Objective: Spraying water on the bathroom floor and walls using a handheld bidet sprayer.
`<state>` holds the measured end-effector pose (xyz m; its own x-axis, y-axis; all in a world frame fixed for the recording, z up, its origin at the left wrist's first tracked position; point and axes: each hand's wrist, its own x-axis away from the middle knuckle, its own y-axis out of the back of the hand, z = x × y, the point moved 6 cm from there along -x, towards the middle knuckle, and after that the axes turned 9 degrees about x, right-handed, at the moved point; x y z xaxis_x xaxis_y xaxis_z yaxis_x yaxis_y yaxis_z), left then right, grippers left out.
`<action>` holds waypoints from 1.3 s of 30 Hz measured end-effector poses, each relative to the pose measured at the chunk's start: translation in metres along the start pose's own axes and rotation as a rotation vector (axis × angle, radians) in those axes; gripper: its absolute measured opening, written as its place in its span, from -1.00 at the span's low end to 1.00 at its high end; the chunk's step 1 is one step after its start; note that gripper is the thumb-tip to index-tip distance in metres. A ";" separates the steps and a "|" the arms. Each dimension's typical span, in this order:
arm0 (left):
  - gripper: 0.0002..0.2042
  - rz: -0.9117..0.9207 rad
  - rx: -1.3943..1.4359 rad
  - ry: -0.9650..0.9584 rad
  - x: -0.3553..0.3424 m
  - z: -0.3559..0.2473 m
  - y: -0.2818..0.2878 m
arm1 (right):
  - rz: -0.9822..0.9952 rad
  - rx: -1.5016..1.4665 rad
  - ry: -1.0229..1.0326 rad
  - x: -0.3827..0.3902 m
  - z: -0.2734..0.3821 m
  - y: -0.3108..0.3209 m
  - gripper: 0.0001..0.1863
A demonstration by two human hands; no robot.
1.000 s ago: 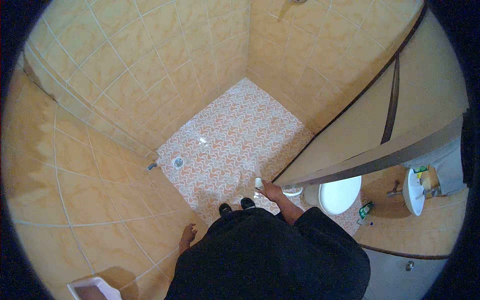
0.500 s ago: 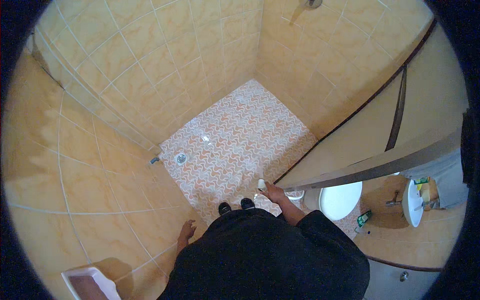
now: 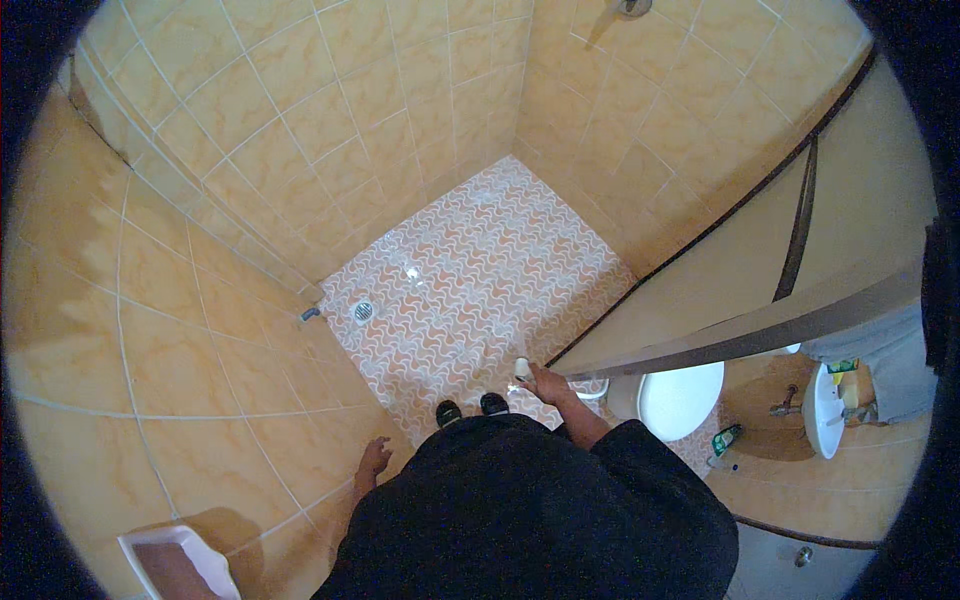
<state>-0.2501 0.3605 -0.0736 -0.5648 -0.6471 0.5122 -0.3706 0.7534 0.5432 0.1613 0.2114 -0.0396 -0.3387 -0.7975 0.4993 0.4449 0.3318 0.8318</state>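
Observation:
My right hand (image 3: 547, 382) is closed around a small white cylindrical thing (image 3: 522, 368), held out in front of me above the patterned tile floor. One end of it sticks out past my fingers; the rest is hidden in my grip, so its kind does not show. Close by that hand is the lower end of a beige partition (image 3: 740, 290). My left hand (image 3: 375, 456) hangs low at my left side near the yellow tiled wall (image 3: 230, 430). Its fingers are apart and hold nothing.
A floor drain (image 3: 364, 312) lies ahead to the left, beside a short grey pipe (image 3: 311, 314). On the right are a white toilet (image 3: 682, 402), a green-labelled bottle (image 3: 727, 438) and a washbasin (image 3: 824, 412). A pinkish wall fixture (image 3: 185, 565) juts out at lower left.
The view has shifted very slightly. Both hands keep nearly the same place, and my right hand still grips the white thing.

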 end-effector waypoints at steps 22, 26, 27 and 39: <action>-0.65 0.021 0.056 0.097 -0.001 0.029 -0.016 | -0.022 -0.044 -0.015 -0.001 -0.007 -0.009 -0.29; -0.65 0.008 0.113 0.109 0.004 0.022 -0.014 | 0.077 -0.050 -0.026 0.002 0.000 0.003 -0.26; -0.66 -0.022 0.097 0.115 0.006 0.014 -0.011 | 0.133 -0.054 -0.037 0.004 0.001 0.003 -0.22; -0.64 -0.023 0.027 0.067 0.008 0.000 -0.004 | 0.152 -0.058 0.044 -0.004 0.000 -0.003 -0.25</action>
<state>-0.2529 0.3523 -0.0712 -0.5054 -0.6698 0.5440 -0.4027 0.7407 0.5378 0.1617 0.2137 -0.0439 -0.2279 -0.7622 0.6059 0.5360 0.4213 0.7316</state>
